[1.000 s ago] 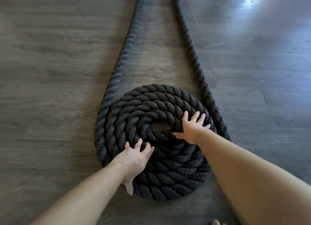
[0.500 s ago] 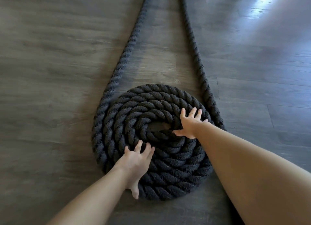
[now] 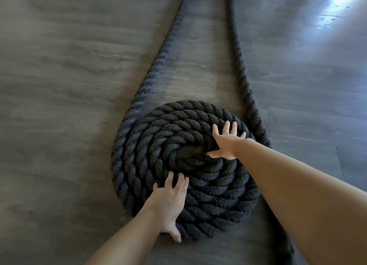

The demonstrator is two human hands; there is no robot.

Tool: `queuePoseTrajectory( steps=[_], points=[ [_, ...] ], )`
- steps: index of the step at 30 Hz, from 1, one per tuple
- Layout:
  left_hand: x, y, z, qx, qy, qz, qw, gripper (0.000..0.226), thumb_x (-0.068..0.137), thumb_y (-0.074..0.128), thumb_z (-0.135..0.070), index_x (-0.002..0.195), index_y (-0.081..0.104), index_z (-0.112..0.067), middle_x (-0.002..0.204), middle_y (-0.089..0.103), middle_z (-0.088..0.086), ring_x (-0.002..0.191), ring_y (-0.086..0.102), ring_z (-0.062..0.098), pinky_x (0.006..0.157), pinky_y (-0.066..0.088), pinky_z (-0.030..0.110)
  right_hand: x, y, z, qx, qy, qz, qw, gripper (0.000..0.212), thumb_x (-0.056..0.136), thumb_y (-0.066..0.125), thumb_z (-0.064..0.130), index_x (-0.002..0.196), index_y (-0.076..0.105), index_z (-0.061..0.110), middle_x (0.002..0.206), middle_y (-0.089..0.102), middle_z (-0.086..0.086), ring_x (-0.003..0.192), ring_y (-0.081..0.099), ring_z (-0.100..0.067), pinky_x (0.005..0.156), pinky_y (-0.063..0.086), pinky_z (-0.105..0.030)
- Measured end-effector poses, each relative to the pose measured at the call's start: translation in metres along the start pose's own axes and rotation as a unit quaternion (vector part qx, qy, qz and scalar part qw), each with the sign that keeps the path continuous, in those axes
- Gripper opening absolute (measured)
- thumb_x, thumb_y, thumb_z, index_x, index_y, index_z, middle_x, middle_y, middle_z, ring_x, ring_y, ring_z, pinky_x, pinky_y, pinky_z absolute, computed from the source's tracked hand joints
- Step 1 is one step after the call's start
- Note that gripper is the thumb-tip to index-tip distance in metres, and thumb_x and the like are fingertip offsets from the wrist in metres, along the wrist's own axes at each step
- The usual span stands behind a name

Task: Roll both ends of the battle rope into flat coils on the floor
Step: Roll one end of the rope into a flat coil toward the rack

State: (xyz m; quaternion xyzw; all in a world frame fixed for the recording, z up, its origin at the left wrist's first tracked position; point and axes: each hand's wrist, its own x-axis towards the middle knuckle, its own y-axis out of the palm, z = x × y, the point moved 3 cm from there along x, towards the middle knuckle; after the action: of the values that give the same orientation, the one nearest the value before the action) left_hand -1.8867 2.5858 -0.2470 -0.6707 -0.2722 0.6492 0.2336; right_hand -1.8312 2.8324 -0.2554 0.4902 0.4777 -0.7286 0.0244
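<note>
A flat coil [image 3: 184, 145] lies on the floor [image 3: 59, 86]. The left hand [image 3: 168, 201] rests on its near edge, the right hand [image 3: 226, 143] right of centre. Two rope strands [image 3: 156, 66] run away behind it.

Both forearms are bare to the frame's edge, with no sleeve, watch or bracelet showing on either. The left hand [image 3: 168, 201] and the right hand [image 3: 226, 143] are ungloved and ringless, fingers [image 3: 226, 127] with short, unpainted nails.

Dark grey wood-plank floor [image 3: 69, 86], with bright light glare at upper right.
</note>
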Motion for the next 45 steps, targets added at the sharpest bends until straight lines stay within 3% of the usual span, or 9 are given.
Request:
queuePoseTrajectory(
  steps=[19,23,25,29,32,34,40,43,45],
  points=[
    [0.031,-0.041,-0.009,-0.016,-0.05,0.035,0.998,0.153,0.064,0.078,-0.074,0.15,-0.016,0.012,0.161,-0.009,0.032,0.144,0.005,0.061,0.109,0.03,0.073,0.03,-0.04,-0.009,-0.01,-0.048,-0.012,0.999,0.106,0.088,0.055,0.068,0.156,-0.018,0.03,0.16,-0.03,-0.016,0.145,-0.028,-0.04,0.115,0.0,-0.069],
    [0.036,-0.048,-0.006,-0.053,-0.071,0.037,0.995,0.156,0.061,0.08,-0.073,0.15,-0.018,0.008,0.162,-0.011,0.029,0.146,0.002,0.057,0.108,0.03,0.074,0.029,-0.047,-0.008,0.063,0.026,-0.028,0.997,0.113,0.085,0.058,0.069,0.154,-0.021,0.03,0.159,-0.033,-0.012,0.147,-0.026,-0.038,0.113,0.002,-0.071],
    [0.039,-0.052,-0.006,-0.079,-0.081,0.044,0.993,0.155,0.061,0.081,-0.073,0.152,-0.019,0.005,0.164,-0.011,0.025,0.148,0.0,0.055,0.108,0.028,0.075,0.02,-0.043,-0.007,0.155,0.136,-0.048,0.977,0.119,0.083,0.059,0.071,0.155,-0.022,0.023,0.158,-0.032,-0.015,0.147,-0.022,-0.042,0.114,0.005,-0.07],
    [0.043,-0.06,-0.008,-0.102,-0.106,0.048,0.988,0.154,0.062,0.082,-0.071,0.153,-0.017,0.003,0.164,-0.012,0.024,0.148,-0.004,0.055,0.109,0.021,0.077,-0.007,0.001,0.015,0.366,0.305,-0.078,0.876,0.111,0.088,0.043,0.075,0.155,-0.021,0.016,0.157,-0.033,-0.019,0.147,-0.024,-0.037,0.114,0.006,-0.07],
    [0.046,-0.062,-0.012,-0.047,-0.11,0.043,0.992,0.155,0.062,0.078,-0.076,0.151,-0.017,0.008,0.162,-0.007,0.028,0.146,0.003,0.059,0.108,0.024,0.074,-0.018,0.02,0.03,0.438,0.356,-0.072,0.822,0.11,0.087,0.034,0.079,0.153,-0.026,0.015,0.156,-0.034,-0.021,0.147,-0.026,-0.037,0.113,0.005,-0.071],
    [0.046,-0.063,-0.014,-0.022,-0.111,0.042,0.993,0.155,0.062,0.076,-0.078,0.151,-0.014,0.01,0.161,-0.003,0.032,0.145,0.008,0.06,0.109,0.026,0.071,-0.019,0.022,0.031,0.448,0.351,-0.069,0.819,0.114,0.084,0.036,0.082,0.153,-0.026,0.015,0.156,-0.034,-0.022,0.147,-0.025,-0.039,0.113,0.008,-0.071],
    [0.043,-0.075,0.005,0.059,-0.023,0.03,0.998,0.134,0.07,0.074,-0.073,0.152,0.009,0.011,0.152,0.02,0.031,0.132,0.036,0.056,0.106,0.037,0.06,-0.023,0.023,0.03,0.388,0.325,-0.023,0.862,0.162,0.052,0.077,0.079,0.148,-0.032,0.01,0.153,-0.034,-0.028,0.144,-0.024,-0.047,0.11,0.014,-0.074],
    [0.038,-0.097,0.043,0.15,0.116,0.007,0.982,0.098,0.077,0.08,-0.053,0.142,0.033,0.003,0.138,0.039,0.021,0.112,0.056,0.043,0.08,0.051,0.049,-0.021,0.021,0.031,0.383,0.325,-0.022,0.864,0.163,0.05,0.082,0.075,0.149,-0.031,0.01,0.154,-0.032,-0.028,0.143,-0.025,-0.05,0.108,0.014,-0.075],
    [0.032,-0.111,0.072,0.199,0.165,-0.008,0.966,0.093,0.077,0.081,-0.047,0.143,0.033,-0.002,0.142,0.037,0.017,0.119,0.054,0.041,0.086,0.052,0.05,-0.022,0.02,0.031,0.379,0.322,-0.02,0.868,0.162,0.051,0.082,0.075,0.149,-0.03,0.011,0.154,-0.032,-0.029,0.142,-0.025,-0.051,0.108,0.014,-0.076]
  ],
)
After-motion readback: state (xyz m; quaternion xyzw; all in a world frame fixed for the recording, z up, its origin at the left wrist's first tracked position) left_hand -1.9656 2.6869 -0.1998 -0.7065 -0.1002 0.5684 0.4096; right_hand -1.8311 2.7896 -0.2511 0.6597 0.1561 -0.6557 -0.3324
